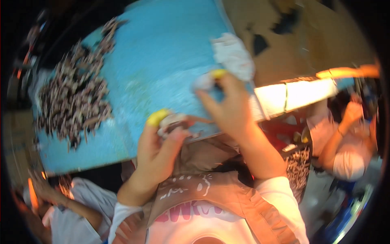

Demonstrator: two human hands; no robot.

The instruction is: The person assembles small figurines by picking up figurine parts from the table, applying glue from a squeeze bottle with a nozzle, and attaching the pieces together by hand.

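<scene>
Small pale-and-brown piece sits at the table's near edge, in our left grip: pinched between thumb and the finger wearing a yellow finger cover. Long axis looks roughly left-right, right end aimed toward the right forearm side; blur, so we can't call which end is the tip.

Right grip is up and right of it, thumb and forefinger curved apart, blue showing between. Blurred white lump is at those fingertips; we can't tell if it's grasped or just behind them.

White cloth lies just beyond the right hand. Blue table carries a pile of brownish strips on the left, axes mixed. Cardboard with dark scraps at upper right. We have a co-worker on the right, another lower left.
</scene>
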